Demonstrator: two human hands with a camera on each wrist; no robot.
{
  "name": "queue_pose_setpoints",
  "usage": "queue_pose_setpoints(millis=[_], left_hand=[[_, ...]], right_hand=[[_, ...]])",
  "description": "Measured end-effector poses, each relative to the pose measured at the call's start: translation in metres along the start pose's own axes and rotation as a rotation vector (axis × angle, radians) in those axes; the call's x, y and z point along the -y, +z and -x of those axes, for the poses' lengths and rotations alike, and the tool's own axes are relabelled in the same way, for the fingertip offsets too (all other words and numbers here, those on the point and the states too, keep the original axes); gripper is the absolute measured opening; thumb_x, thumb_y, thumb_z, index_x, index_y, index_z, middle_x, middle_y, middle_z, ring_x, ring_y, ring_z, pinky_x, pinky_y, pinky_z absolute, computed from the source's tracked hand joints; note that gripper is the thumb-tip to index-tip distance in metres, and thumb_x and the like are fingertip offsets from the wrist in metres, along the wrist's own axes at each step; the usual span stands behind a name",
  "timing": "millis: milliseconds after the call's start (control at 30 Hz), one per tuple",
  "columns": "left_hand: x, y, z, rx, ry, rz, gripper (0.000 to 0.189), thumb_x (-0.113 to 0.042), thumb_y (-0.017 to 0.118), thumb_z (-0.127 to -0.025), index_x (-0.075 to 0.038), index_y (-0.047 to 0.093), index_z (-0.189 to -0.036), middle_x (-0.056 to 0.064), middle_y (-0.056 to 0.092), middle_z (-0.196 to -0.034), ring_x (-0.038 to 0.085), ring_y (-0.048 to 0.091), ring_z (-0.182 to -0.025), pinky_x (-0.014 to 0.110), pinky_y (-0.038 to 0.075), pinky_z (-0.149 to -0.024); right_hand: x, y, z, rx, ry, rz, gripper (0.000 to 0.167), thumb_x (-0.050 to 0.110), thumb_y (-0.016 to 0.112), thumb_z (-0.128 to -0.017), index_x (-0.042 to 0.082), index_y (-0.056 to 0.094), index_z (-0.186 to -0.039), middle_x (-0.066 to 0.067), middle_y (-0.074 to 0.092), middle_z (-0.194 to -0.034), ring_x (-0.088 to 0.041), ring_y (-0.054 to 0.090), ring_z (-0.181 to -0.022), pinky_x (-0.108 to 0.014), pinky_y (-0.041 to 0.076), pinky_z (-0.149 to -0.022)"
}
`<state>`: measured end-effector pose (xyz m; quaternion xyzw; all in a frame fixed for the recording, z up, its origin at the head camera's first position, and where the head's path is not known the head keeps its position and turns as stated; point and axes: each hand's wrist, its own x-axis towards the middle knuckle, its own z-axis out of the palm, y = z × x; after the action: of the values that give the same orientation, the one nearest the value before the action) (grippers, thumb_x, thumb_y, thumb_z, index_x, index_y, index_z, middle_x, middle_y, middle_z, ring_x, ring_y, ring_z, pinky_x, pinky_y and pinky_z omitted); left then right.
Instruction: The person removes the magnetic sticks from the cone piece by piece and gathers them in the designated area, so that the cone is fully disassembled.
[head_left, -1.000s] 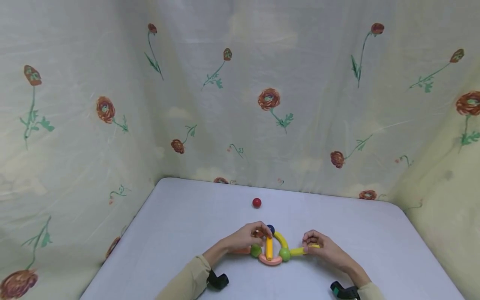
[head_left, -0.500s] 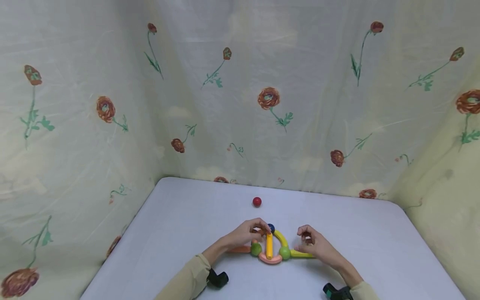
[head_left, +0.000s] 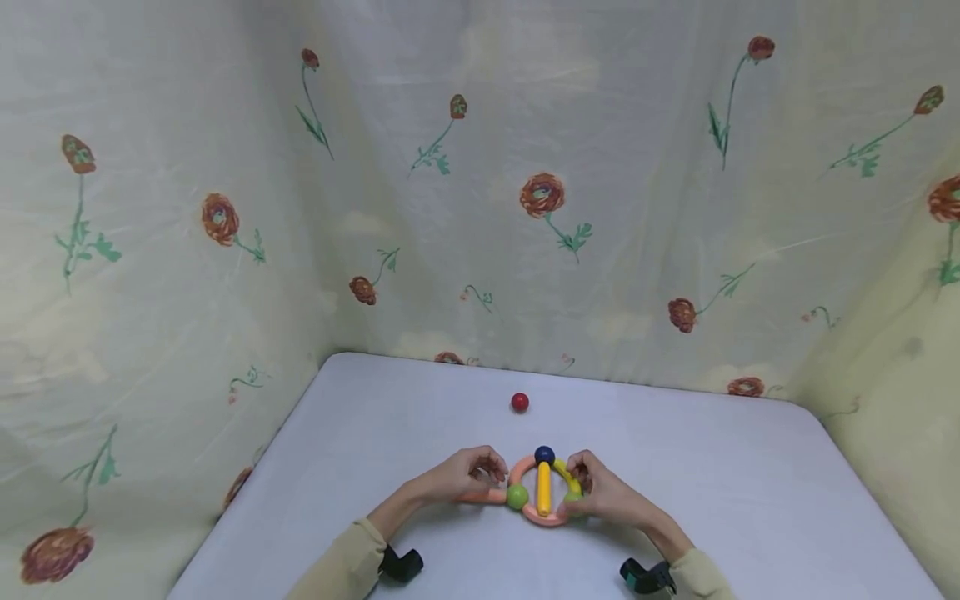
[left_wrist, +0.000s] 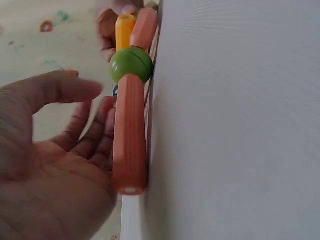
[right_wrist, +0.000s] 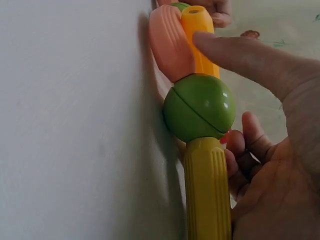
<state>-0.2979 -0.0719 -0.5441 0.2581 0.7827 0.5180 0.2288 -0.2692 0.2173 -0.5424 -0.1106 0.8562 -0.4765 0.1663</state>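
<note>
Magnetic sticks and balls lie joined on the table: a blue ball (head_left: 544, 455) on top, a pink curved stick (head_left: 542, 517) below, a yellow curved stick (head_left: 561, 468) and an upright orange-yellow stick (head_left: 543, 490) inside. My left hand (head_left: 467, 478), fingers loosely bent, hovers beside the straight salmon stick (left_wrist: 130, 135) and the left green ball (left_wrist: 132, 65). Around the right green ball (right_wrist: 199, 108) is my right hand (head_left: 606, 493), its thumb reaching over toward the orange-yellow stick in the right wrist view. A straight yellow stick (right_wrist: 207, 190) runs from that ball, hidden by the hand in the head view.
A red ball (head_left: 520, 402) sits apart, farther back on the white table (head_left: 420, 400). Floral curtains (head_left: 600, 275) enclose the table's back and sides. Dark wrist cameras (head_left: 403, 567) hang under both forearms, close above the tabletop.
My left hand has let go of the orange-yellow stick's top and drawn left. My right hand has released the straight yellow stick and moved left over the right green ball.
</note>
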Motion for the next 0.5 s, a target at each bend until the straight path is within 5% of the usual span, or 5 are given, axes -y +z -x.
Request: queue_pose_setpoints(millis=[200, 500], left_hand=[[0.005, -0.007, 0.011, 0.017, -0.023, -0.106, 0.032, -0.003, 0.071, -0.078, -0.014, 0.061, -0.106, -0.002, 0.063, -0.099, 0.013, 0.056, -0.088, 0.022, 0.047, -0.073], [0.003, -0.012, 0.015, 0.017, -0.037, -0.082, 0.031, -0.002, 0.075, -0.077, -0.013, 0.062, -0.103, -0.001, 0.065, -0.098, 0.014, 0.058, -0.085, 0.022, 0.049, -0.073]], right_hand=[[-0.002, 0.0, -0.004, 0.008, 0.003, 0.022, 0.067, 0.02, 0.086, -0.07, 0.003, 0.04, -0.117, -0.01, 0.043, -0.107, -0.022, 0.04, -0.095, -0.028, 0.034, -0.074], [0.001, 0.002, -0.002, -0.036, 0.023, 0.089, 0.074, 0.024, 0.089, -0.065, 0.004, 0.043, -0.12, -0.009, 0.047, -0.109, -0.021, 0.044, -0.097, -0.032, 0.039, -0.081]])
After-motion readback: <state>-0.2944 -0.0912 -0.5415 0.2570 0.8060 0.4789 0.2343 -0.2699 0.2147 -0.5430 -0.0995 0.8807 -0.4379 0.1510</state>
